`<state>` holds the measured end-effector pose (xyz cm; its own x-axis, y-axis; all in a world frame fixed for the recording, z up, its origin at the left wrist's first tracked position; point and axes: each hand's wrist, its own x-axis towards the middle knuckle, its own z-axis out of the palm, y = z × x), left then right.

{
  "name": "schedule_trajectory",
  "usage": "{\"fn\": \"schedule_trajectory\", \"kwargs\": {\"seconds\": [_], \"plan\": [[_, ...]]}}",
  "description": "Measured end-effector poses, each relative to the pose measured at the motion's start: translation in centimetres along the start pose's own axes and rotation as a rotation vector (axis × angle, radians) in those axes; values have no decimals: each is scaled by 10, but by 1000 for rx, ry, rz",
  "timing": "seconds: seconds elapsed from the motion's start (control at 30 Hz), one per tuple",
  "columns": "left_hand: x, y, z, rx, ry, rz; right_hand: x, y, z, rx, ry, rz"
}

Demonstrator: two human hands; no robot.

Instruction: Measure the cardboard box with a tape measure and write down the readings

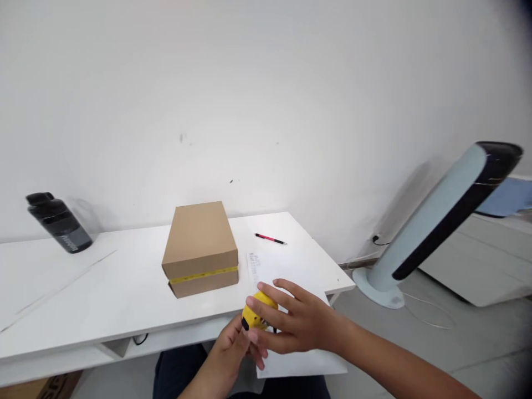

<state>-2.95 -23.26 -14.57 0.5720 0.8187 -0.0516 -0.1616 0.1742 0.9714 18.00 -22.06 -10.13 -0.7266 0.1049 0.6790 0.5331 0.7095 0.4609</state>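
My right hand and my left hand together hold a small yellow tape measure just past the near edge of the white table. The right hand's fingers wrap over its top; the left hand grips it from below. A brown cardboard box sits on the table ahead, with a yellow tape strip lying across its front face. A white sheet of paper with some writing lies under my hands.
A red and black pen lies behind the paper. A dark water bottle stands at the far left by the wall. A pale blue and black tower fan stands on the floor to the right.
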Motion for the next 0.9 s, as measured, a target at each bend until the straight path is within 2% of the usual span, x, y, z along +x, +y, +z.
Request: {"fn": "schedule_trajectory", "kwargs": {"seconds": [0.2, 0.37, 0.43, 0.53, 0.63, 0.77, 0.9], "plan": [[-19, 0, -15, -79, -18, 13, 5, -11, 16, 218, 102, 179], [-28, 15, -20, -98, -20, -31, -1, -17, 32, 354, 202, 254], [-29, 20, -23, -112, -28, -18, 1, -23, 38, 480, 205, 371], [-32, 24, -33, -69, -63, 20, 9, -35, 40, 791, 185, 534], [-35, 28, -51, 41, -52, 86, 22, -43, 36, 956, 151, 568], [-35, 51, -78, 150, 56, 197, 38, -31, 35, 937, 195, 608], [-29, 95, -109, 147, 323, 372, 43, 5, 47, 824, 334, 854]]}}
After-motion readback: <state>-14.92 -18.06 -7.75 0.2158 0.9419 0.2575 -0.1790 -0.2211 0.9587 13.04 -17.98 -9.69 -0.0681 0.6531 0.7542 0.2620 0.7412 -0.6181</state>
